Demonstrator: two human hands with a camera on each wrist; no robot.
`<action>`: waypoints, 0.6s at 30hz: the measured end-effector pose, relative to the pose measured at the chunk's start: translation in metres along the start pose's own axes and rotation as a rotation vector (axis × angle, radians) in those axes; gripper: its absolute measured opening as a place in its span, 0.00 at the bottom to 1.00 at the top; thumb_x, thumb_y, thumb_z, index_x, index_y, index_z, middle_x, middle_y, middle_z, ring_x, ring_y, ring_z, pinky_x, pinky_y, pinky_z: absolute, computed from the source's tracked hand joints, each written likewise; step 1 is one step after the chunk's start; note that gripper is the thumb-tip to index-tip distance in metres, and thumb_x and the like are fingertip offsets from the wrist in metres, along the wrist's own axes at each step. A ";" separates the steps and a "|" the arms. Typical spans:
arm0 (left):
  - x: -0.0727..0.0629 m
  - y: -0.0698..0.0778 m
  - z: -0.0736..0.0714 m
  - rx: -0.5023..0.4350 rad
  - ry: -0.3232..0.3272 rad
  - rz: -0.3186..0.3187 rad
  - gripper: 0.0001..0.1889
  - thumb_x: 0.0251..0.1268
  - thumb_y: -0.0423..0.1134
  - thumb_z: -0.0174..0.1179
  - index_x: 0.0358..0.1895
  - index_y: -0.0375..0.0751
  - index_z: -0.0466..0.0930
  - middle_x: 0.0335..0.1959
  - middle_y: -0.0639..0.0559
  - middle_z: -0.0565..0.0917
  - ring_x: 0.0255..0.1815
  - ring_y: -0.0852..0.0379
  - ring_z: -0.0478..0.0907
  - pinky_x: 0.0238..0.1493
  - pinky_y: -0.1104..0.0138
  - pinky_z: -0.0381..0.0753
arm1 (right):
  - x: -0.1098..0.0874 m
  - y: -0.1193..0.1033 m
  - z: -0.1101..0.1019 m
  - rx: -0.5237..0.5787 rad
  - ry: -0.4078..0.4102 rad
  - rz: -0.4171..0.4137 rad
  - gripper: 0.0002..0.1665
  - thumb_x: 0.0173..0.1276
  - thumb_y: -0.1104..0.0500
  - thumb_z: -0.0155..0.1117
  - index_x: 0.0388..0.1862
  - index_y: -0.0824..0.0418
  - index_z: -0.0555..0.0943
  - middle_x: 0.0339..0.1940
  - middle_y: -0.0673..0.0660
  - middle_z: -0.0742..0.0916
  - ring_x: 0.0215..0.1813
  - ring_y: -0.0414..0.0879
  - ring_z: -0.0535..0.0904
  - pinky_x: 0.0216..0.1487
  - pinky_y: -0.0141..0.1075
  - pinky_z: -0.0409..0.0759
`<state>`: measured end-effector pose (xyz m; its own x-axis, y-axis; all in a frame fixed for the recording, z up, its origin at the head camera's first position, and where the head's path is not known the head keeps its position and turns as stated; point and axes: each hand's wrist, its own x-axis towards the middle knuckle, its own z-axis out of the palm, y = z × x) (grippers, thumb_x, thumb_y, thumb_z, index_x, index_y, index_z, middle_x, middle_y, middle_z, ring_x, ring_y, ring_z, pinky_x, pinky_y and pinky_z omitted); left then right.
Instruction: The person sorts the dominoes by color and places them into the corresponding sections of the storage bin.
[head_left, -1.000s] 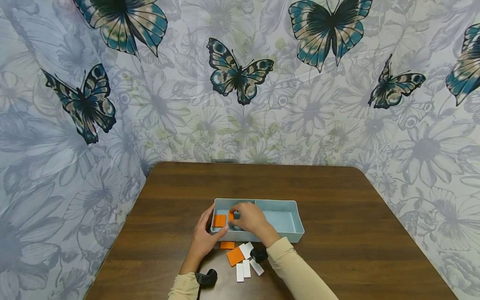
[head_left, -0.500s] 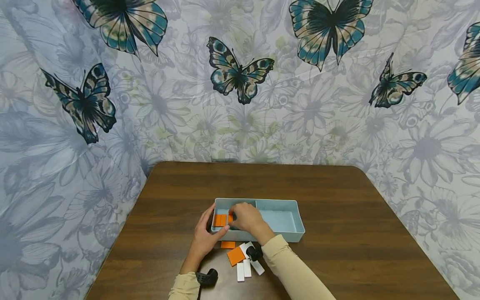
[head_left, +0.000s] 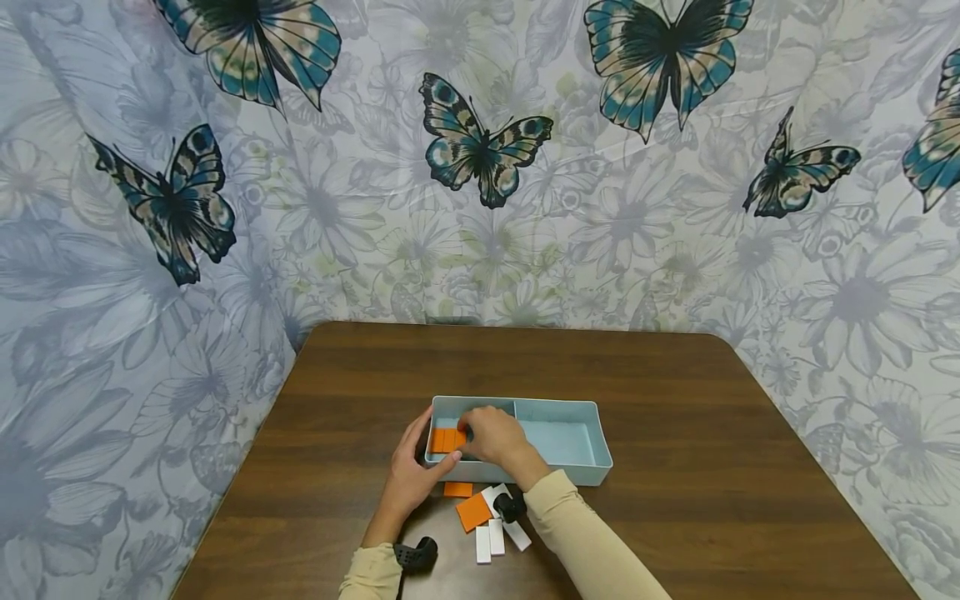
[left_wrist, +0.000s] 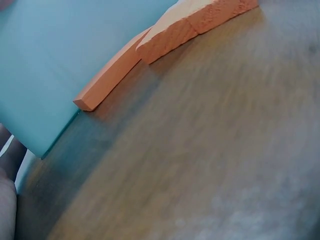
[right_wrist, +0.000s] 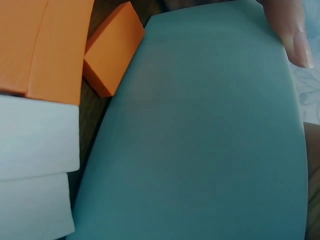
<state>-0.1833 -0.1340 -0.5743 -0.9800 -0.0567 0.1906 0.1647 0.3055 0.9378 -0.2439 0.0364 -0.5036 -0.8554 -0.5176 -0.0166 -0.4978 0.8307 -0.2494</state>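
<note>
A light-blue two-compartment box (head_left: pixel 558 475) stands on the table. My left hand (head_left: pixel 407 479) holds its left end, fingers along the side wall and thumb at the front rim; that thumb (right_wrist: pixel 290 35) also shows in the right wrist view. My right hand (head_left: pixel 497 437) reaches into the left compartment and pinches an orange block (head_left: pixel 461 437), partly hidden by the fingers. It sits right beside orange blocks (head_left: pixel 444 440) lined up at the compartment's left end. The wrist views show mainly the box's outer wall (left_wrist: pixel 65 50), not the fingertips of the right hand.
On the wooden table (head_left: pixel 675 400), an orange block (head_left: pixel 458 490) lies against the box front. Nearer are more orange blocks (head_left: pixel 473 512) and several white blocks (head_left: pixel 483 544), close under the right wrist. A divider (head_left: pixel 515 410) splits the box. A butterfly-print cloth (head_left: pixel 637 250) hangs behind.
The right hand has moved slightly left inside the compartment, bringing its orange block up against the others and closing the gap. My left hand keeps its hold on the box.
</note>
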 end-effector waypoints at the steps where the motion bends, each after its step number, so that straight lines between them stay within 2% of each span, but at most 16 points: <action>1: 0.000 0.000 0.000 -0.001 0.000 0.001 0.46 0.60 0.51 0.75 0.81 0.58 0.61 0.78 0.44 0.66 0.68 0.38 0.75 0.66 0.44 0.77 | 0.000 0.000 0.000 -0.001 0.000 -0.001 0.17 0.63 0.50 0.79 0.49 0.54 0.90 0.44 0.49 0.91 0.41 0.43 0.86 0.44 0.39 0.87; 11: -0.001 0.000 0.001 0.001 -0.001 -0.015 0.46 0.60 0.52 0.74 0.81 0.59 0.60 0.78 0.43 0.65 0.68 0.37 0.75 0.66 0.43 0.76 | 0.001 0.001 0.000 0.001 -0.003 -0.011 0.19 0.62 0.49 0.79 0.49 0.54 0.89 0.46 0.49 0.90 0.44 0.44 0.85 0.46 0.39 0.86; 18: 0.000 0.001 0.001 0.006 0.004 -0.001 0.46 0.59 0.53 0.75 0.81 0.60 0.61 0.79 0.44 0.65 0.72 0.36 0.71 0.70 0.40 0.72 | -0.007 0.006 -0.006 0.149 0.071 -0.060 0.20 0.67 0.53 0.75 0.55 0.58 0.87 0.54 0.54 0.89 0.53 0.50 0.86 0.54 0.45 0.86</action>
<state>-0.1831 -0.1329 -0.5741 -0.9797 -0.0606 0.1911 0.1633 0.3115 0.9361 -0.2417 0.0457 -0.4995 -0.8354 -0.5452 0.0694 -0.5259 0.7565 -0.3888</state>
